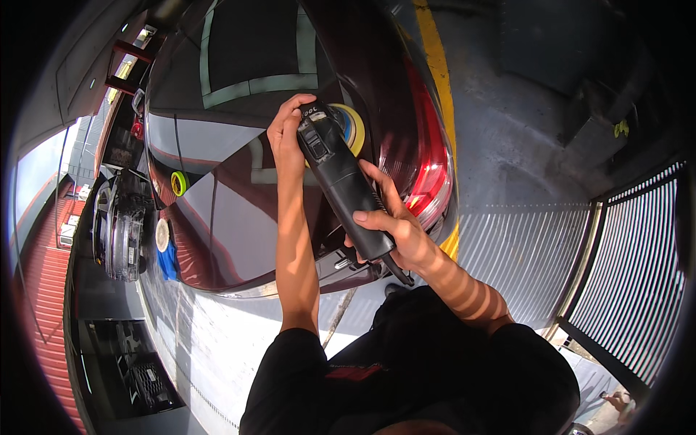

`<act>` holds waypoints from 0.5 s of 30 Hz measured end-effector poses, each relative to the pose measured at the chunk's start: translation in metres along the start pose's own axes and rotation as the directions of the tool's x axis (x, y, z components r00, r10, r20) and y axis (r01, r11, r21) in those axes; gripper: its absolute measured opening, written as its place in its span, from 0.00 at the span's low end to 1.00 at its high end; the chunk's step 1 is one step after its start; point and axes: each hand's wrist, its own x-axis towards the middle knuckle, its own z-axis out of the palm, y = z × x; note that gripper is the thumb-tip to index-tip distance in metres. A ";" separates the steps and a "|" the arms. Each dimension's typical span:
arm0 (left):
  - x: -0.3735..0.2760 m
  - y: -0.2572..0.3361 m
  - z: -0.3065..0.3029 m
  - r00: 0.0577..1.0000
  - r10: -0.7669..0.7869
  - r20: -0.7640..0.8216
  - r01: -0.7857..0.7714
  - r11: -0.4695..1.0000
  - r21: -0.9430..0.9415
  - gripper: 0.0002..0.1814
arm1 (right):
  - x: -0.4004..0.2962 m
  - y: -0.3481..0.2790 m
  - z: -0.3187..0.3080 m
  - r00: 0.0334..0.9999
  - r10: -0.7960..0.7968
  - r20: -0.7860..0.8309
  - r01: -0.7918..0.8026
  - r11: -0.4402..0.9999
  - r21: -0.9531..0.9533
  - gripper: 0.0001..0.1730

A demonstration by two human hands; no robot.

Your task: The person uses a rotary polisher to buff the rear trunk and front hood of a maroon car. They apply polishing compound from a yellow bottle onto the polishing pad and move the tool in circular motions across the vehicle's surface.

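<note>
A black power polisher (342, 179) with a yellow foam pad (354, 130) and a blue backing plate is held over the glossy dark maroon rear of a car (239, 234). My left hand (288, 133) grips the polisher's head from the left, its fingers wrapped over the front end. Around the rear of the body is my right hand (399, 228), with the thumb on top and the index finger stretched along the side. The pad sits at the body panel, partly hidden by the tool; whether it spins cannot be told. A power cord (399, 272) leaves the tool's back end.
A red tail light (421, 163) curves down the car's right side. A yellow-green tape roll (179, 184) lies toward the left, near a round whitish pad (162, 235) and a blue cloth (167, 263). Another car (122, 228) stands farther left. A slatted metal gate (636, 266) is at right.
</note>
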 end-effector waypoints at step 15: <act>0.031 0.000 0.009 0.997 -0.043 -0.064 0.047 0.997 0.055 0.17 | 0.032 -0.030 -0.018 0.997 0.050 0.058 -0.052 0.998 0.044 0.53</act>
